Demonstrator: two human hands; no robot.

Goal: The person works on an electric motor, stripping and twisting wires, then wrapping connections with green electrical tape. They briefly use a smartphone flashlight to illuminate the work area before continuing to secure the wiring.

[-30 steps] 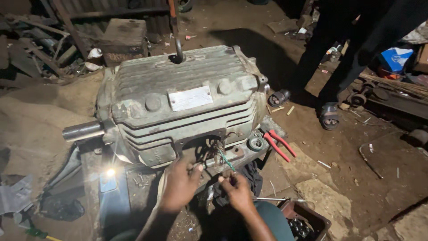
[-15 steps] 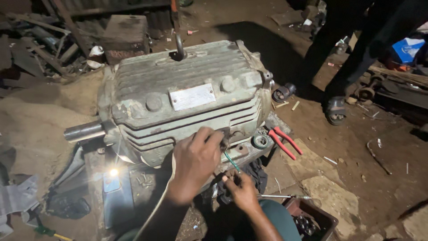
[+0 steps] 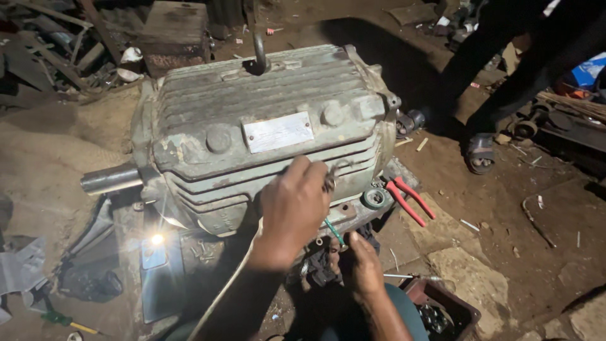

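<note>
Your left hand (image 3: 291, 218) closed over terminal opening on side of grey motor (image 3: 265, 136), contents hidden; right hand (image 3: 361, 265) pinching green wire (image 3: 334, 232) just below; risk: wire slips or kinks if pulled against housing edge; red pliers (image 3: 409, 201) lie beside motor on floor.

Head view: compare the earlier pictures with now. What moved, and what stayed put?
The left hand rose from below the motor onto its terminal opening. The right hand kept low, pinching the green-handled tool. Motor, red pliers and lamp stayed put.
</note>
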